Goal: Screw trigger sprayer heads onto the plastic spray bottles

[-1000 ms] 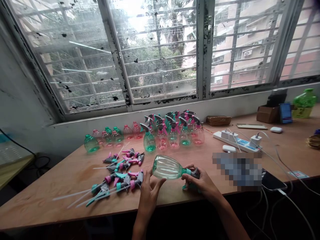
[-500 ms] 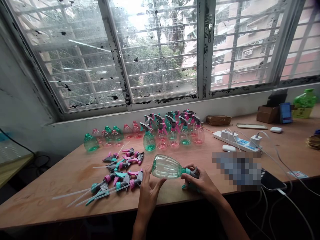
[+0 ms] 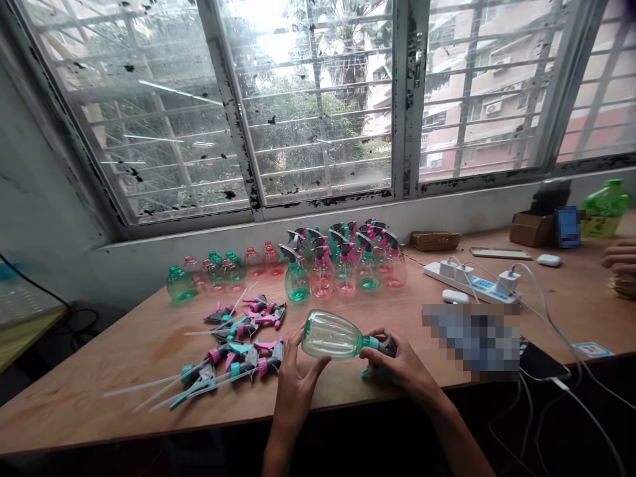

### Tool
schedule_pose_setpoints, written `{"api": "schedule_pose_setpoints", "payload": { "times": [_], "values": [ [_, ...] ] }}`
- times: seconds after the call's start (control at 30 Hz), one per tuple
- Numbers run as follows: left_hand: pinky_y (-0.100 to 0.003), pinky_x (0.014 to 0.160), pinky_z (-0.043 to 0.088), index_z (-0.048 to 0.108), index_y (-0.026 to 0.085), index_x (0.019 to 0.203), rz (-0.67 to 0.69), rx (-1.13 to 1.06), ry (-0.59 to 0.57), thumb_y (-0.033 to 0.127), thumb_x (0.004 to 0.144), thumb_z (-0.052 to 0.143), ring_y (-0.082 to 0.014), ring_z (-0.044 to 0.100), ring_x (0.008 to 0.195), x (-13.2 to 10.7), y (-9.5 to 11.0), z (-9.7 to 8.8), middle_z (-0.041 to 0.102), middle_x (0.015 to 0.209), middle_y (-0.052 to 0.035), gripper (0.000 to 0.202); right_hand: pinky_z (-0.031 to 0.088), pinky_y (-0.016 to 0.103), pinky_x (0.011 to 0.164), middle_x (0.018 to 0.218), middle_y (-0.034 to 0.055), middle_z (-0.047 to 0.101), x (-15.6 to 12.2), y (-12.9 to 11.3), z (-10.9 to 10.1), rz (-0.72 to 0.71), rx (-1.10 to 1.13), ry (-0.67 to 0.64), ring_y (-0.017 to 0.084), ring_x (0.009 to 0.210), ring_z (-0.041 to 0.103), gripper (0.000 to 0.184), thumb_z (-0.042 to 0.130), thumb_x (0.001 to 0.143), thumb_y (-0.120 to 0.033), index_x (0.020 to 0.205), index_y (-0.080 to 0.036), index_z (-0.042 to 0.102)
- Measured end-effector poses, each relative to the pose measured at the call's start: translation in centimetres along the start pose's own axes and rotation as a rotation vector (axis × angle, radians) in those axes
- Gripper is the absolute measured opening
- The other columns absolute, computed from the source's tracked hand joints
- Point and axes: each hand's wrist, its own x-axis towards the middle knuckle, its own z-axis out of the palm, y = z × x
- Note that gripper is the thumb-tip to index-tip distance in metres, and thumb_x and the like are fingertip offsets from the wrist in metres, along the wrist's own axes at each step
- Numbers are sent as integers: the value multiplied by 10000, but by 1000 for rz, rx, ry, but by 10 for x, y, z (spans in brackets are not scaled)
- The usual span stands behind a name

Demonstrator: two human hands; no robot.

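A clear green spray bottle (image 3: 332, 334) lies on its side in the air above the table's front edge, its base to the left. My left hand (image 3: 298, 368) is closed round the base end, thumb beneath and fingers behind. At the neck, my right hand (image 3: 400, 364) grips the spray head (image 3: 385, 344), which has a teal collar and a grey top and sits on the bottle's mouth. Left of my hands lie several loose spray heads (image 3: 243, 366) in pink, teal and grey, some with long clear tubes.
Capped spray bottles (image 3: 344, 275) stand in rows by the wall, with headless bottles (image 3: 181, 285) to their left. On the right are a white power strip (image 3: 472, 281), cables, a phone (image 3: 541, 358) and a cardboard box (image 3: 531, 227). Another person's hand (image 3: 621, 255) shows at the right edge.
Another person's hand has come into view at the right edge. My hands and the spray bottle have hardly moved.
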Motion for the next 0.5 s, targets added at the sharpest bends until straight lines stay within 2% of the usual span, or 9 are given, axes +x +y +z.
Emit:
{"api": "schedule_pose_setpoints", "payload": {
  "times": [0.1, 0.23, 0.33, 0.43, 0.5],
  "values": [
    [-500, 1199, 364, 596, 304, 1345, 37, 9, -4, 411, 853, 759, -322, 475, 1435, 0, -4, 0, 595, 1458, -70, 529, 616, 337, 594, 738, 14, 747, -1, -1, 2, 19, 65, 23, 187, 578, 688, 452, 863, 748, -538, 930, -201, 625],
    [-512, 1192, 370, 596, 292, 1323, 36, 33, 7, 396, 826, 791, -321, 519, 1387, -1, -5, 1, 634, 1391, -71, 544, 618, 345, 582, 769, 23, 752, -1, 2, 1, 29, 107, 24, 175, 571, 672, 465, 866, 746, -539, 935, -196, 615],
    [-521, 1200, 351, 592, 273, 1315, 20, 45, 3, 445, 781, 832, -334, 514, 1382, -1, -1, 1, 644, 1369, -77, 610, 605, 334, 606, 715, 14, 747, 0, 4, -1, 21, 62, 1, 180, 577, 678, 451, 870, 758, -508, 958, -190, 621],
    [-530, 1194, 348, 591, 255, 1310, -4, 30, -1, 476, 817, 794, -340, 520, 1373, -1, 2, 0, 646, 1364, -92, 578, 581, 300, 605, 614, -20, 707, 0, 3, -1, 10, 9, -3, 180, 568, 681, 429, 871, 767, -487, 965, -190, 634],
    [-531, 1191, 349, 596, 246, 1306, -12, 21, -2, 481, 845, 762, -339, 535, 1359, -1, 0, 0, 651, 1355, -98, 543, 578, 292, 610, 635, -13, 717, 0, 2, -1, 1, 1, -3, 175, 569, 684, 414, 867, 772, -482, 952, -188, 638]
  ]
}}
